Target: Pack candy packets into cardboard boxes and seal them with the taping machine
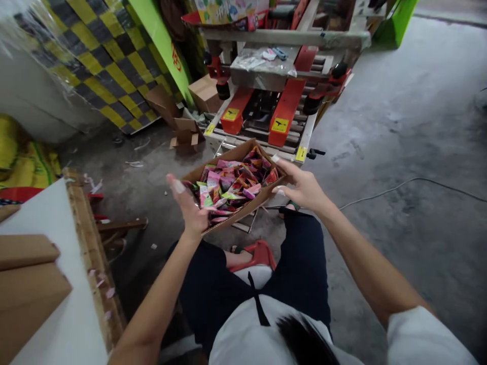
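Observation:
An open cardboard box (233, 221) is held at a slant in front of my knees, filled with small, shiny pink, red and green packets (228, 185). My left hand (190, 208) presses against its left end, thumb raised, with the other fingers partly hidden by the box. At the opposite end, my right hand (300, 185) grips the right corner, fingertips on the rim and side. The box's far edge reaches the near end of a roller machine (266, 139).
Red belts (287, 104) run along the machine, below a crossbar. To the left stands a white-topped table (81, 284) with flat cardboard (26, 284). Open cartons (186, 134) lie on the floor. A cable (403, 182) crosses the floor at right. A red stool (262, 253) is beneath me.

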{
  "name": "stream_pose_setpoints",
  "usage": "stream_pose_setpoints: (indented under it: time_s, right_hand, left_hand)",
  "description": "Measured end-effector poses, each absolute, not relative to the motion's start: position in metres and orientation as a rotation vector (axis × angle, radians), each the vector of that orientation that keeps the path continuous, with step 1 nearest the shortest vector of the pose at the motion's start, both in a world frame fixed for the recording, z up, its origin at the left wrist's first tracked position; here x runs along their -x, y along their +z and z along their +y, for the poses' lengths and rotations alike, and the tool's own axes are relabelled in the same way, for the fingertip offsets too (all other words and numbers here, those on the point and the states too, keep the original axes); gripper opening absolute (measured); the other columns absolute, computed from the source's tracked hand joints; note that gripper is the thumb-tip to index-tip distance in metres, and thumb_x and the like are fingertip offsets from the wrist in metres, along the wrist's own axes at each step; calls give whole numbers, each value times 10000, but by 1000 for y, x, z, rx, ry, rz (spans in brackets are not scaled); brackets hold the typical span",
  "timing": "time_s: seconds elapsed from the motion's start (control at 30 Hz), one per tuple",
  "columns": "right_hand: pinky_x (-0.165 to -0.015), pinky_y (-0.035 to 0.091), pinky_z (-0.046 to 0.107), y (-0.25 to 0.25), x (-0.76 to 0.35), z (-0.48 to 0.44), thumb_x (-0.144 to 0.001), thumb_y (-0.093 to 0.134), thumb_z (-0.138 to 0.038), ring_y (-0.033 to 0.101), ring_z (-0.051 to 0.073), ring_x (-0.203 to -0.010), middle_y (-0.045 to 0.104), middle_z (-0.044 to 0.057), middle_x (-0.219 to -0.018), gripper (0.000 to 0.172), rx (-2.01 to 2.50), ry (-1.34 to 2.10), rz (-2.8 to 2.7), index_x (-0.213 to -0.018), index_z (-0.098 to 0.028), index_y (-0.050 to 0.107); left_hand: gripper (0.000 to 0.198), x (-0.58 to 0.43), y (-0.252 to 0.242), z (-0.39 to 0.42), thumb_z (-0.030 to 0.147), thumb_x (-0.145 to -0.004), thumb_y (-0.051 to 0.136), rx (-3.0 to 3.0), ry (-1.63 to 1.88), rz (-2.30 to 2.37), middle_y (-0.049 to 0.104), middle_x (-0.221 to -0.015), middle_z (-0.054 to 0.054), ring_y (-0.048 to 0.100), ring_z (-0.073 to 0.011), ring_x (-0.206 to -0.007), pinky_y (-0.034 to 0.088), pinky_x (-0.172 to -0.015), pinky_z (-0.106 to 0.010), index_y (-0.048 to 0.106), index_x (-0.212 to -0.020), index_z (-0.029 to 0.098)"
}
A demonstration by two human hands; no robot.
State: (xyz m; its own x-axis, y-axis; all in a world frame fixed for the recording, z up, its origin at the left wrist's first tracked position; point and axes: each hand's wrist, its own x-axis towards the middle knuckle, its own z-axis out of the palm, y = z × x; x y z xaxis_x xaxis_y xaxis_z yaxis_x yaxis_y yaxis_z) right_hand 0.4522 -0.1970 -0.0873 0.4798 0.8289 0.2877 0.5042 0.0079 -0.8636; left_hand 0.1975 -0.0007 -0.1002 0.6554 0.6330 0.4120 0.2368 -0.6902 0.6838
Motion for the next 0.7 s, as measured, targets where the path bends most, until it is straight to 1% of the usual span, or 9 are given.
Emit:
stream_pose_setpoints:
  time_s: [0.03, 0.1, 0.23, 0.33, 0.4, 0.47, 0.57, 0.63, 0.7]
  right_hand:
    - [-1061, 558, 423, -79, -450, -194, -836, 757, -387, 674, 290, -1256, 686, 92, -1393, 676, 1674, 393, -1259, -1468, -217, 587]
    - [-1010, 555, 386, -60, -446, -186, -856, 740, -361, 708, 282, -1183, 746, 64, -1289, 480, 1735, 453, -1489, -1321, -248, 709]
    - [-737, 476, 289, -30, -441, -165, -873, 738, -433, 745, 240, -889, 805, 56, -910, 252, 1928, 533, -1903, -1022, -244, 812]
    - [-637, 364, 285, -24, -440, -147, -823, 785, -502, 707, 221, -789, 766, 50, -774, 278, 2061, 466, -1922, -892, -234, 804]
    - [-635, 347, 285, -30, -439, -137, -768, 838, -511, 693, 218, -797, 758, 39, -789, 306, 2104, 461, -1793, -875, -229, 785]
    - [-665, 375, 279, -40, -436, -127, -702, 900, -481, 685, 223, -845, 756, 39, -863, 368, 2111, 472, -1638, -904, -209, 754]
    - [-746, 437, 295, -55, -433, -114, -614, 970, -422, 667, 256, -946, 734, 75, -989, 535, 2131, 475, -1458, -1001, -169, 701]
    - [-807, 468, 329, -61, -432, -107, -604, 978, -401, 652, 284, -989, 718, 90, -1020, 586, 2163, 493, -1406, -1044, -157, 678]
    - [-887, 484, 376, -64, -431, -105, -643, 957, -373, 637, 301, -1033, 706, 102, -1064, 581, 2170, 478, -1382, -1092, -149, 663]
  left_hand:
    - [1214, -201, -96, 4, 894, -826, 452, -2395, 813, 586, 63, -1752, -205, -81, -372, -1622, -35, -1330, -516, 89, -1663, 93]
    - [1084, -210, -88, 7, 805, -883, 494, -2647, 602, 394, 207, -1723, -221, 83, -364, -1625, 48, -1332, -534, 193, -1655, 105]
    - [750, -232, -83, 3, 534, -1028, 426, -2874, 254, 268, 326, -1681, -212, 221, -316, -1606, 170, -1322, -536, 318, -1615, 81]
    - [668, -236, -84, 10, 473, -1033, 409, -2770, 130, 293, 372, -1661, -199, 253, -314, -1597, 150, -1327, -547, 412, -1576, 83]
    - [635, -232, -82, 21, 453, -1063, 292, -2583, 72, 271, 382, -1666, -147, 304, -275, -1581, 209, -1315, -534, 361, -1617, 150]
    - [650, -226, -77, 33, 490, -1072, 226, -2427, 11, 243, 352, -1687, -97, 346, -244, -1563, 332, -1270, -502, 251, -1664, 222]
    - [894, -221, -67, 45, 655, -961, 522, -2375, -77, 242, 310, -1703, -107, 327, -302, -1565, 392, -1233, -467, 204, -1676, 222]
    - [1040, -224, -64, 47, 668, -862, 680, -2356, -101, 281, 293, -1710, -121, 276, -340, -1580, 327, -1268, -468, 222, -1673, 203]
    - [1063, -230, -66, 43, 657, -856, 694, -2326, -44, 327, 245, -1727, -130, 228, -343, -1595, 252, -1297, -476, 202, -1676, 194]
